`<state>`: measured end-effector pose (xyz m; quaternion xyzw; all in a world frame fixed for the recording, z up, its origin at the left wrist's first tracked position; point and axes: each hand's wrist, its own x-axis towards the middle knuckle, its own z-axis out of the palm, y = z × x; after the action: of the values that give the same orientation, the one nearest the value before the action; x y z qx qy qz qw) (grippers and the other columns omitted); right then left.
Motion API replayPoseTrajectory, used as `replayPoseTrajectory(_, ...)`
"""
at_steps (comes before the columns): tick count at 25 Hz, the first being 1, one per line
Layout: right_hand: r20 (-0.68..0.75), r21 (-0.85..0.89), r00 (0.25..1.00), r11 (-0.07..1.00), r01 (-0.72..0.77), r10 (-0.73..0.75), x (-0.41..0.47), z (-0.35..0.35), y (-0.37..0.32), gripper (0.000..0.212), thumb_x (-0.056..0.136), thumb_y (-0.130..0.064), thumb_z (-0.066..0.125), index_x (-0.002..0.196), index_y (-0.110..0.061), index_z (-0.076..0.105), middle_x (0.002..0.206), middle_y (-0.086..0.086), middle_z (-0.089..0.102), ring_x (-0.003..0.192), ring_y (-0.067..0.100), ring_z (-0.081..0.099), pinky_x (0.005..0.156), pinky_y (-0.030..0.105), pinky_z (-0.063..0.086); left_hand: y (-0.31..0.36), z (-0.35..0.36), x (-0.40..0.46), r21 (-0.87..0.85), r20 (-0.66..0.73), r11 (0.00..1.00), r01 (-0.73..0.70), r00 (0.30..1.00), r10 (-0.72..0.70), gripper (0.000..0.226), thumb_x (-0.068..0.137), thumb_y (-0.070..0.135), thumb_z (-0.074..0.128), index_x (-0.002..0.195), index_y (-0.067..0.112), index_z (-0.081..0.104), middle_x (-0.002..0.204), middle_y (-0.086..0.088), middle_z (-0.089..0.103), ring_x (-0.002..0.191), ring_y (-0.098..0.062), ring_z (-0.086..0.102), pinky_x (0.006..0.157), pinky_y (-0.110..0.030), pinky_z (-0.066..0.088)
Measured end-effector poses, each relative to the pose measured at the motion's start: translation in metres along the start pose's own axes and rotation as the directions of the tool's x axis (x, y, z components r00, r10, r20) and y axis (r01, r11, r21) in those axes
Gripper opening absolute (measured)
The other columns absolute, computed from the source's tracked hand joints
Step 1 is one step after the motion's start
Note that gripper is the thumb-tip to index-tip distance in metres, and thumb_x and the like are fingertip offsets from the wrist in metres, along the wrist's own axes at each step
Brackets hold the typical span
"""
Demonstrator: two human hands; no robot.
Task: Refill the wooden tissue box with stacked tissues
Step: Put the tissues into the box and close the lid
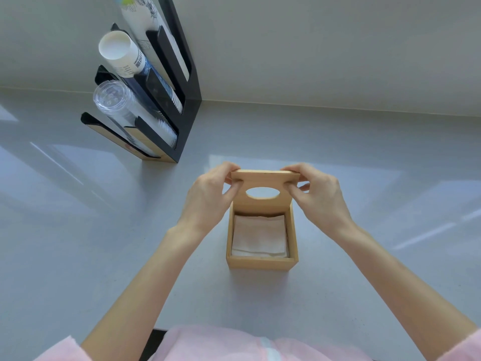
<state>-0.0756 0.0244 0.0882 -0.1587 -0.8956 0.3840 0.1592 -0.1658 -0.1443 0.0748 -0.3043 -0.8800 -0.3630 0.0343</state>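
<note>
We see the wooden tissue box (261, 261) standing on the grey table (78, 230), straight ahead of us and near its front edge. Its top is open, and a stack of white tissues (259, 235) lies flat inside, filling the floor of the box and sitting below the rim.

Above the far wall of the box we hold the wooden lid (264, 188), tilted up on edge so its oval slot faces us. Its lower edge meets the back of the box; whether it rests in a groove there we cannot tell.

Our left hand (210, 196) pinches the lid's upper left corner, thumb in front and fingers behind, the grip clamped on the wood. Our right hand (318, 196) does the same at the upper right corner, its grip likewise closed on the lid.

Well apart, at the back left against the wall, stands a black cup holder (182, 105) with slanted slots. It carries a stack of clear plastic cups (122, 105) low down and white paper cups (119, 50) above it.

Pink sleeves (65, 350) show at the bottom edge.
</note>
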Motion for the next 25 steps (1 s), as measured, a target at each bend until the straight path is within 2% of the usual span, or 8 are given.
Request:
replayPoseTrajectory(3, -0.028, -0.037, 0.999, 0.999, 0.026, -0.027, 0.006, 0.0, 0.003, 0.02, 0.085, -0.006, 0.06, 0.102, -0.011, 0.068, 0.089, -0.005, 0.068, 0.078, 0.012, 0.056, 0.072, 0.01, 0.043, 0.0, -0.002, 0.013, -0.004, 0.013, 1.0, 0.029, 1.0, -0.029, 0.013, 0.085, 0.014, 0.062, 0.097, 0.009, 0.063, 0.09, -0.006, 0.072, 0.087, -0.025, 0.067, 0.079, -0.042, 0.053)
replayPoseTrajectory(6, -0.08, -0.042, 0.994, 0.997, 0.069, -0.073, 0.009, 0.002, 0.008, 0.018, 0.085, -0.008, 0.061, 0.101, -0.011, 0.069, 0.095, 0.0, 0.073, 0.082, 0.017, 0.061, 0.082, 0.024, 0.05, 0.002, -0.004, 0.022, -0.015, 0.002, 0.999, 0.041, 0.999, -0.041, 0.013, 0.084, 0.014, 0.063, 0.096, 0.009, 0.066, 0.089, -0.008, 0.073, 0.088, -0.024, 0.068, 0.081, -0.041, 0.054)
replayPoseTrajectory(8, -0.109, -0.047, 0.985, 0.99, 0.131, -0.136, 0.007, 0.005, 0.014, 0.02, 0.086, -0.009, 0.061, 0.104, -0.011, 0.069, 0.098, 0.001, 0.074, 0.086, 0.02, 0.066, 0.082, 0.032, 0.052, 0.003, -0.002, 0.019, -0.061, -0.029, 0.996, 0.059, 0.998, -0.061, 0.016, 0.084, 0.013, 0.064, 0.098, 0.009, 0.069, 0.09, -0.009, 0.074, 0.089, -0.024, 0.069, 0.083, -0.036, 0.054)
replayPoseTrajectory(12, -0.079, -0.089, 0.948, 0.95, 0.301, -0.308, -0.011, 0.008, 0.031, 0.023, 0.091, -0.016, 0.053, 0.11, -0.014, 0.066, 0.099, 0.0, 0.073, 0.086, 0.019, 0.068, 0.072, 0.03, 0.05, -0.006, 0.002, -0.006, -0.095, -0.108, 0.996, -0.004, 0.994, -0.007, 0.019, 0.082, 0.021, 0.064, 0.096, 0.013, 0.074, 0.088, -0.001, 0.076, 0.077, -0.015, 0.07, 0.073, -0.013, 0.048)
replayPoseTrajectory(14, -0.057, -0.123, 0.922, 0.92, 0.373, -0.382, -0.026, 0.011, 0.04, 0.025, 0.092, -0.019, 0.049, 0.11, -0.015, 0.066, 0.104, -0.002, 0.072, 0.092, 0.016, 0.068, 0.073, 0.033, 0.054, -0.015, 0.002, -0.022, -0.089, -0.095, 0.991, -0.101, 0.991, 0.092, 0.021, 0.08, 0.021, 0.063, 0.097, 0.013, 0.074, 0.095, 0.01, 0.07, 0.091, -0.006, 0.063, 0.077, -0.003, 0.043)
replayPoseTrajectory(16, -0.045, -0.155, 0.904, 0.897, 0.414, -0.425, -0.041, 0.017, 0.051, 0.027, 0.093, -0.019, 0.046, 0.11, -0.014, 0.066, 0.112, -0.002, 0.07, 0.103, 0.014, 0.065, 0.079, 0.033, 0.054, -0.026, 0.005, -0.039, -0.088, -0.047, 0.98, -0.177, 0.984, 0.173, 0.026, 0.081, 0.026, 0.06, 0.1, 0.013, 0.073, 0.104, 0.013, 0.064, 0.103, -0.001, 0.058, 0.084, -0.007, 0.044)
replayPoseTrajectory(19, -0.003, -0.107, 0.907, 0.902, 0.418, -0.421, -0.06, 0.029, 0.065, 0.033, 0.096, -0.025, 0.04, 0.114, -0.012, 0.065, 0.123, -0.002, 0.062, 0.119, 0.012, 0.056, 0.094, 0.03, 0.048, -0.039, 0.013, -0.061, -0.076, -0.013, 0.976, -0.204, 0.979, 0.203, 0.029, 0.083, 0.028, 0.055, 0.103, 0.016, 0.071, 0.112, 0.012, 0.062, 0.107, -0.002, 0.058, 0.09, -0.014, 0.045)
replayPoseTrajectory(25, 0.057, -0.131, 0.91, 0.9, 0.415, -0.412, -0.07, 0.036, 0.08, 0.032, 0.094, -0.025, 0.043, 0.115, -0.014, 0.064, 0.125, -0.003, 0.061, 0.123, 0.011, 0.051, 0.099, 0.028, 0.043, -0.049, 0.03, -0.08, 0.002, -0.035, 0.969, -0.249, 0.968, 0.249, 0.036, 0.093, 0.035, 0.043, 0.106, 0.016, 0.07, 0.116, 0.008, 0.063, 0.112, -0.006, 0.056, 0.097, -0.016, 0.043)
